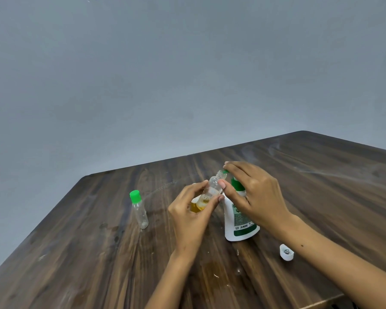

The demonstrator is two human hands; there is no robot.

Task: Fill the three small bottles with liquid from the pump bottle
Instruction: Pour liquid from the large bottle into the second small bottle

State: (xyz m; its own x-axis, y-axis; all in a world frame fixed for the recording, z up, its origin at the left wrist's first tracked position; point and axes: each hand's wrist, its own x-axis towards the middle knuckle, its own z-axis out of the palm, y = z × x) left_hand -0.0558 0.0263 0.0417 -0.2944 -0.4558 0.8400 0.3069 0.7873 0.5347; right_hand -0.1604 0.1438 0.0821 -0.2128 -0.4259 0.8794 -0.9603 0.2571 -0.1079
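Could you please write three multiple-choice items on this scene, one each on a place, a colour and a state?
1. Where does the loose white plastic cap lie?
A. on the wooden table, right of the white pump bottle
B. on the pump
C. in the left hand

2. What colour is the cap of the standing small clear bottle?
A. white
B. green
C. yellow

3. How is the small clear bottle with some yellow liquid held?
A. lying on the table
B. capped, upright
C. uncapped, tilted, in the left hand

Key: 1 A, it lies beside the right forearm; 2 B, its top is bright green; 3 C, its open neck meets the nozzle under the right hand.
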